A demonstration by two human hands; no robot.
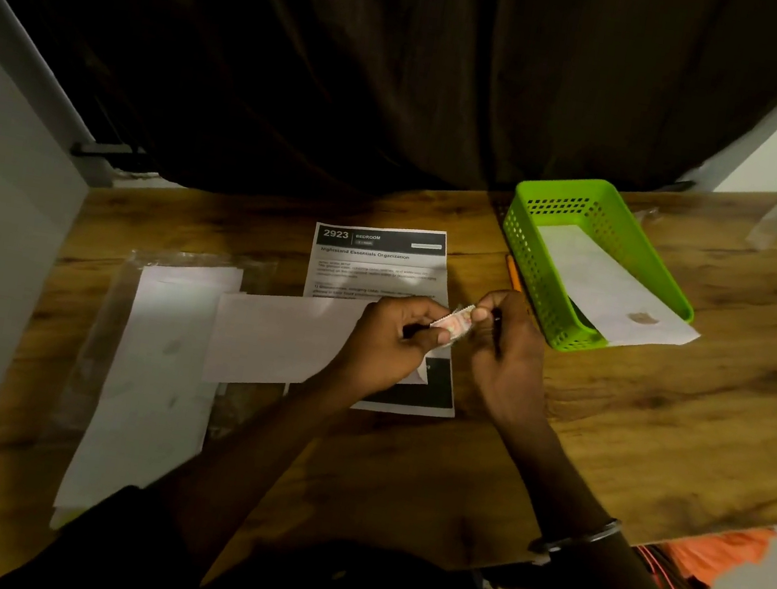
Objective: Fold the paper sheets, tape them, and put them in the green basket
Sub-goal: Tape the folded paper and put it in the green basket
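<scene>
My left hand [392, 340] and my right hand [508, 342] meet over the middle of the wooden table, both pinching a small piece of tape [454, 321] between thumbs and fingers. Under them lies a folded white sheet [278, 341], resting across a printed instruction page [381, 263]. A stack of blank white sheets [151, 385] lies to the left. The green basket [566, 205] stands at the back right. A folded, taped sheet [618, 293] lies inside it and sticks out over its near rim.
An orange pencil [513, 272] lies between the printed page and the basket. Clear plastic wrapping [95, 351] sits under the paper stack. A dark curtain hangs behind the table [686, 414]. Orange fabric [722, 546] shows below the table's right edge.
</scene>
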